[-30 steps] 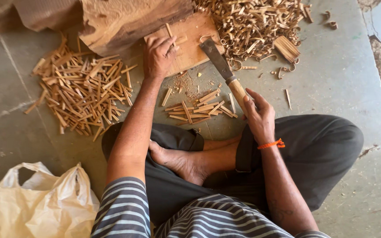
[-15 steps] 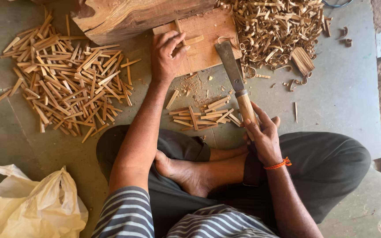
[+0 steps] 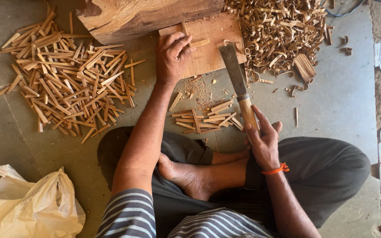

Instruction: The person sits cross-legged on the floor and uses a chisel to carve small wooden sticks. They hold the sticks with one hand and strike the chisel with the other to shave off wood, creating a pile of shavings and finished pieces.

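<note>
Right hand [image 3: 264, 143] gripping knife [image 3: 239, 88], blade pointing away, lengthwise toward wooden board [image 3: 212, 48]
</note>
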